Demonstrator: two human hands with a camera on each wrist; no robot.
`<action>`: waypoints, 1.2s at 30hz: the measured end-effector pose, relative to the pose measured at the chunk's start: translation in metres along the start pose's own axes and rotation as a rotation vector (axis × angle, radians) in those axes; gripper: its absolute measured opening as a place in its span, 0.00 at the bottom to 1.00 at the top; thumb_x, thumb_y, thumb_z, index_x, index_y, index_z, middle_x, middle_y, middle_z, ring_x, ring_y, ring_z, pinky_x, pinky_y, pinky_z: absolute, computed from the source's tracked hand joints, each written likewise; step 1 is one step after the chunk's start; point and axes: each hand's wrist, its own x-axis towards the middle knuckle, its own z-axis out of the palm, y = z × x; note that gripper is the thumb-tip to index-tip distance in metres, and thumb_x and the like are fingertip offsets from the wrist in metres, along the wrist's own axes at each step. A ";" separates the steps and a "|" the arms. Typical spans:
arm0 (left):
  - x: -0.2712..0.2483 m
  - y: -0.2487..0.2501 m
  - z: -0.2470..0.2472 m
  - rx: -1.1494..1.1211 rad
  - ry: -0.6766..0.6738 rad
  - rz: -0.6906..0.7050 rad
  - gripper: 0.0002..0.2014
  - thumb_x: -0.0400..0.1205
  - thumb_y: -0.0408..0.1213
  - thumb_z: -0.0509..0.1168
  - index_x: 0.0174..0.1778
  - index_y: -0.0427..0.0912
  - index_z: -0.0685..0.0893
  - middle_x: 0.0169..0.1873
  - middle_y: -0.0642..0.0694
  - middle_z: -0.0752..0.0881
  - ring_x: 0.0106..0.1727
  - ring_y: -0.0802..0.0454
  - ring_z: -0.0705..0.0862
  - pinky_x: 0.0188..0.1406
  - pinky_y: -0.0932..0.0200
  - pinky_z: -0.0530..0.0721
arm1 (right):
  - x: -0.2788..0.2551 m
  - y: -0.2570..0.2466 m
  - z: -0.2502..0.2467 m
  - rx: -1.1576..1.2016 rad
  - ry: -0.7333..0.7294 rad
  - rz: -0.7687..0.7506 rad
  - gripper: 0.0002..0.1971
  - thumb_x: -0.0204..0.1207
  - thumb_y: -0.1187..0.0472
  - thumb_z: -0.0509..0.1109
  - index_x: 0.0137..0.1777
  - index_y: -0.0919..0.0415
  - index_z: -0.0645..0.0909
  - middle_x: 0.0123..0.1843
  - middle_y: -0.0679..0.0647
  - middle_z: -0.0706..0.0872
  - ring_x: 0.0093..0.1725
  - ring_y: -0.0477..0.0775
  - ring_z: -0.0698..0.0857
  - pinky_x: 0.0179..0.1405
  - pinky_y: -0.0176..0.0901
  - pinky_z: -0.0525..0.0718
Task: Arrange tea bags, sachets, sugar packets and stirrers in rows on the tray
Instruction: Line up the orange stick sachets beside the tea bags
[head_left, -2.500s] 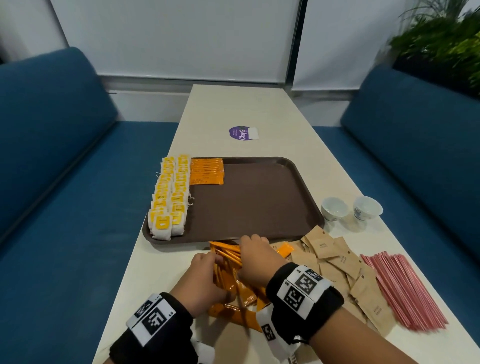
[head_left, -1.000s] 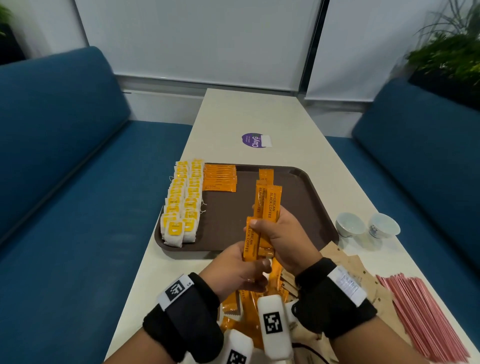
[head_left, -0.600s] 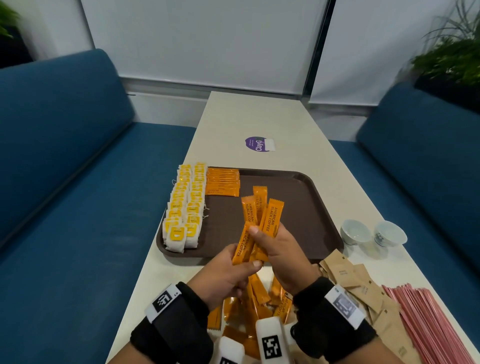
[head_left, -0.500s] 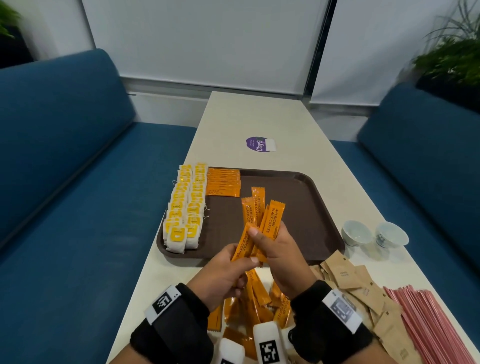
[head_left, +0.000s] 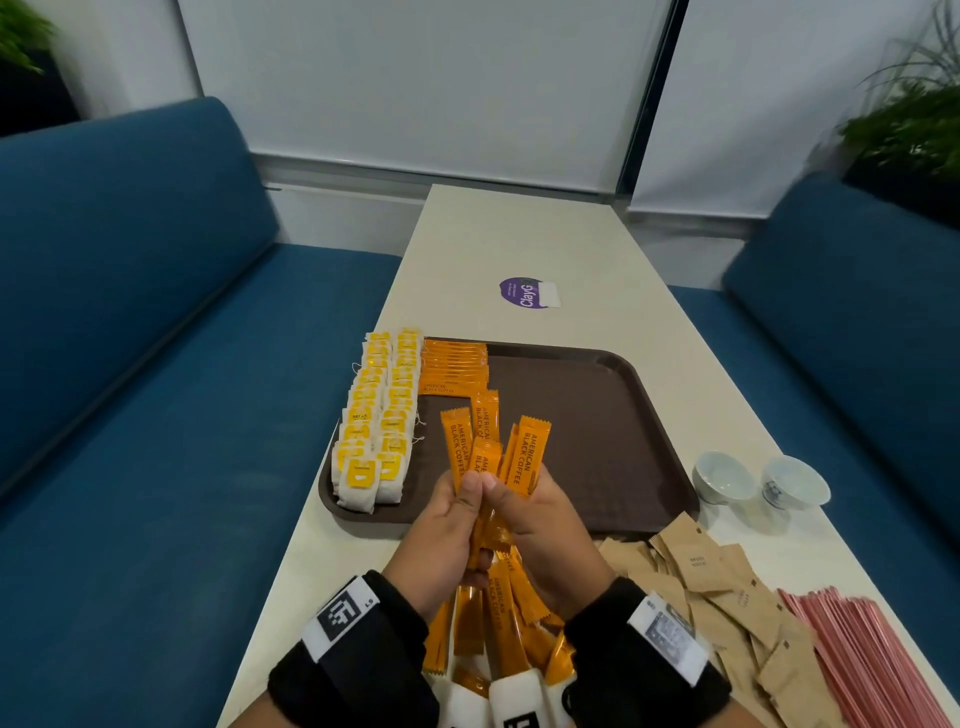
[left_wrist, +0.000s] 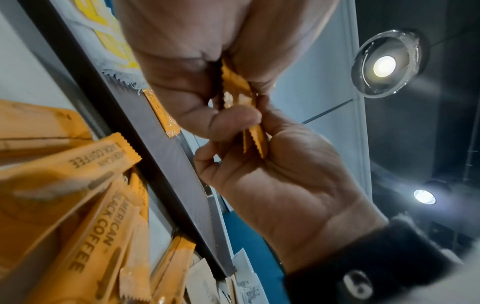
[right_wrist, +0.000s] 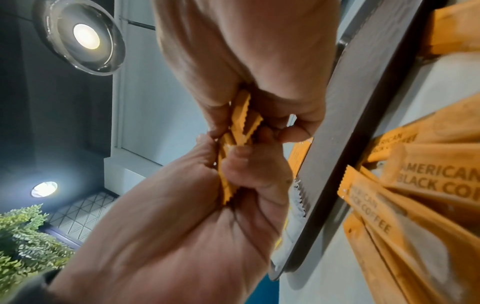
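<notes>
A long pale table (head_left: 524, 239) runs between two blue benches toward a white blind, and all work lies at its near end.

Nearest, a loose heap of orange coffee sachets (head_left: 498, 618) lies on the table, unsorted. To its right, brown sugar packets (head_left: 727, 587) lie scattered, and the pink stirrers (head_left: 862, 654) sit in a bundle at the table edge. None of either is on the tray.

Above the heap, the left hand (head_left: 441, 535) and right hand (head_left: 545, 525) are both closed round one fanned bunch of sachets (head_left: 493, 447), thumbs meeting at the front. The wrist views confirm fingers of both hands curled on the lower ends. The bunch is held over the near edge of the brown tray (head_left: 613, 415), not yet laid down.

On the tray, two rows of tea bags (head_left: 376, 415) fill the left side; judged complete. Beside them, at the far end, a short block of sachets (head_left: 454, 366) is laid. Most of the tray is bare.

Two small white cups (head_left: 758, 483) stand right of the tray.

Assessment: well under half done.
</notes>
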 end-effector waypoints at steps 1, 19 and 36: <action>-0.001 0.001 0.000 -0.016 -0.015 -0.015 0.23 0.75 0.62 0.48 0.61 0.56 0.73 0.34 0.48 0.82 0.28 0.56 0.80 0.24 0.62 0.79 | 0.000 -0.002 -0.001 -0.029 -0.027 0.001 0.10 0.81 0.57 0.64 0.60 0.57 0.76 0.47 0.50 0.88 0.43 0.42 0.88 0.35 0.32 0.84; -0.004 0.006 -0.014 -0.355 0.052 -0.111 0.12 0.83 0.44 0.60 0.55 0.44 0.84 0.44 0.41 0.91 0.39 0.47 0.90 0.27 0.56 0.86 | 0.001 0.001 -0.004 -0.554 -0.150 0.108 0.17 0.73 0.54 0.75 0.57 0.53 0.73 0.53 0.50 0.80 0.50 0.47 0.83 0.41 0.35 0.85; -0.004 -0.004 -0.030 -0.304 0.125 -0.118 0.09 0.81 0.39 0.64 0.54 0.42 0.83 0.37 0.44 0.87 0.36 0.48 0.89 0.30 0.53 0.88 | 0.026 -0.044 -0.031 -0.577 0.005 0.064 0.06 0.83 0.60 0.62 0.48 0.57 0.79 0.33 0.52 0.80 0.24 0.40 0.76 0.21 0.28 0.74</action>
